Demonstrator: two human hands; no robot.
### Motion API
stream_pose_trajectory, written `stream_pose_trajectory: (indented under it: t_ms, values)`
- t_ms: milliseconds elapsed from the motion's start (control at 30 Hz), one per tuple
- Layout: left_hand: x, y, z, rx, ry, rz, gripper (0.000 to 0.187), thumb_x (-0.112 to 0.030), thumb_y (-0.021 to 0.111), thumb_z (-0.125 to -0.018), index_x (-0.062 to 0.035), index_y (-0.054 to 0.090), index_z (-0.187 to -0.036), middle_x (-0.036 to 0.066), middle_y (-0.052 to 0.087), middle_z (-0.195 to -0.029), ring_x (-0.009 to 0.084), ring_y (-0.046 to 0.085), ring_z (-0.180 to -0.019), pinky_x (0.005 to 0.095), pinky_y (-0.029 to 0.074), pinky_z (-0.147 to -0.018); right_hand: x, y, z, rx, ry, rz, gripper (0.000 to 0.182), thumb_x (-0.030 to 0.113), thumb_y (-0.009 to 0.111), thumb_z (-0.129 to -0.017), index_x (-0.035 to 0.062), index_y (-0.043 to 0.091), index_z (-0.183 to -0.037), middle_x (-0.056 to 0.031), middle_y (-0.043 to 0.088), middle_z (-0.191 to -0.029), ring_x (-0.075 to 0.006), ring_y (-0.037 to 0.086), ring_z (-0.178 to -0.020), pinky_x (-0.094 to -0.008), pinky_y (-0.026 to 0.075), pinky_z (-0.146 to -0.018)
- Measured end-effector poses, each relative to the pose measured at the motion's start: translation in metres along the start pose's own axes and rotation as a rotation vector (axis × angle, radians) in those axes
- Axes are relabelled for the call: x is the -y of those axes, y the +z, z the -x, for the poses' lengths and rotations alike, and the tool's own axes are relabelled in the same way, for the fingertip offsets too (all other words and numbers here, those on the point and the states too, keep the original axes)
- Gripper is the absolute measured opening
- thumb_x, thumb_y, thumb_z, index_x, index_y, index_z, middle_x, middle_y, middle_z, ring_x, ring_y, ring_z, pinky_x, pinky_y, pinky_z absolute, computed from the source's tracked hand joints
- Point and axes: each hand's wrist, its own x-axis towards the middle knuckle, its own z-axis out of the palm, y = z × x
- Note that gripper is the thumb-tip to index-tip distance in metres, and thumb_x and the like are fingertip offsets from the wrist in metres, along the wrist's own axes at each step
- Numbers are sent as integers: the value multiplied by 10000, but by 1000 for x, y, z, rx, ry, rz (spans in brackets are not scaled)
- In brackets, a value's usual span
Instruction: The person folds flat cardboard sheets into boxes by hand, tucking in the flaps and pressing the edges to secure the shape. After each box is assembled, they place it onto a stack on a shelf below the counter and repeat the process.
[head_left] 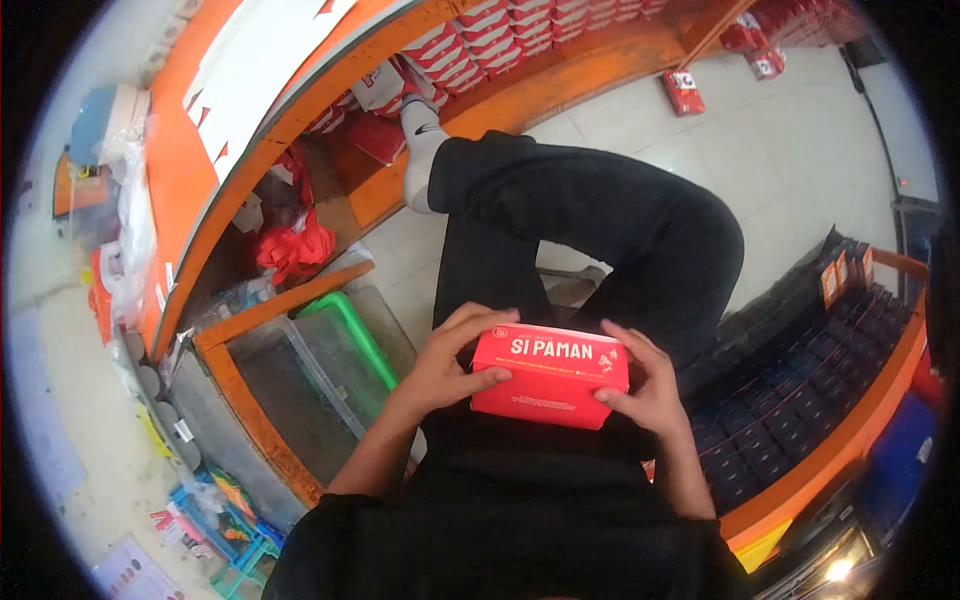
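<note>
A red cardboard box (540, 400) with white "SI PAMAN" lettering rests in my lap, between both hands. My left hand (462, 358) grips its left end, thumb on the front face and fingers behind. At the right end, my right hand (648, 382) holds it the same way, with the thumb near the lower right corner. The box looks closed, its printed side turned toward me. Its back and underside are hidden.
Stacked red and white boxes (480, 40) fill an orange shelf ahead, where my socked foot (424, 150) is propped. Rows of dark boxes (780, 400) stand in an orange-edged rack at right. A green-rimmed plastic bin (360, 340) is at left. Red packs (683, 92) lie on the floor.
</note>
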Motion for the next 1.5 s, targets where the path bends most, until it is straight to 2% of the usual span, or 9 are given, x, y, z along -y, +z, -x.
stream_pose_trajectory:
  t_ms: [67, 200, 300, 433, 567, 800, 967, 1200, 1500]
  values:
    - [8, -8, 0, 157, 198, -443, 803, -335, 868, -846, -92, 488, -1510, 137, 626, -1342, 289, 600, -1280, 439, 450, -1123, -9, -11, 1, 130, -119, 210, 686, 215, 914, -764, 17, 648, -1365, -185, 641, -1340, -241, 689, -1147, -376, 572, -962]
    - [10, 11, -7, 181, 225, -554, 860, -362, 848, -857, -108, 408, -1551, 126, 596, -1390, 297, 560, -1324, 463, 438, -1142, -9, -22, 0, 27, -373, 394, 608, 227, 917, -741, 51, 696, -1279, -175, 675, -1242, -321, 694, -1114, -410, 581, -934]
    - [20, 37, -26, -614, 143, -104, 866, -512, 740, -933, -150, 305, -1588, 133, 395, -1596, 316, 376, -1488, 535, 423, -1143, -7, -7, -28, -314, -761, 663, 568, 258, 929, -716, 85, 706, -1209, -167, 682, -1243, -346, 687, -1113, -445, 573, -936]
    - [-32, 57, -44, -288, -15, 657, 947, -656, 644, -942, -124, 209, -1595, 105, 310, -1621, 291, 365, -1472, 526, 395, -1150, -2, 23, -87, -128, -1079, 860, 616, 260, 867, -757, 205, 635, -1325, -65, 633, -1376, -322, 597, -1282, -505, 484, -1071]
    - [-4, -8, -88, -764, -92, 556, 574, -179, 574, -1032, -38, 348, -1540, 163, 569, -1396, 284, 612, -1244, 414, 514, -1051, 20, 59, -131, 216, -1242, 1004, 656, 298, 799, -839, 253, 566, -1450, -25, 513, -1542, -310, 459, -1446, -562, 312, -1216]
    - [53, -236, -172, -879, 146, 535, 368, -289, 547, -1079, -27, 581, -1336, 120, 667, -1297, 256, 648, -1197, 445, 501, -1072, 38, -25, -150, -111, -527, 958, 538, 182, 807, -823, 128, 645, -1333, -153, 491, -1509, -380, 402, -1435, -585, 273, -1203]
    - [128, -417, -275, -937, 138, 426, 605, -430, 610, -1044, -60, 448, -1495, 160, 542, -1471, 296, 555, -1330, 477, 499, -1106, 24, -52, -169, -275, -348, 1112, 427, 161, 761, -829, 96, 664, -1239, -131, 557, -1400, -359, 469, -1355, -567, 309, -1152]
    - [160, -449, -363, -901, 40, 389, 618, -426, 614, -1039, -77, 424, -1513, 159, 500, -1497, 313, 516, -1358, 507, 488, -1110, 9, -26, -218, -422, -438, 1334, 284, 314, 695, -820, 144, 669, -1045, -77, 660, -1181, -290, 593, -1102, -494, 348, -1006]
    - [162, -451, -356, -818, -25, 347, 639, -422, 620, -1033, -99, 393, -1536, 158, 447, -1531, 334, 466, -1393, 547, 474, -1114, 6, -22, -224, -413, -424, 1338, 287, 340, 691, -819, 150, 672, -1034, -72, 669, -1172, -277, 596, -1094, -477, 340, -1005]
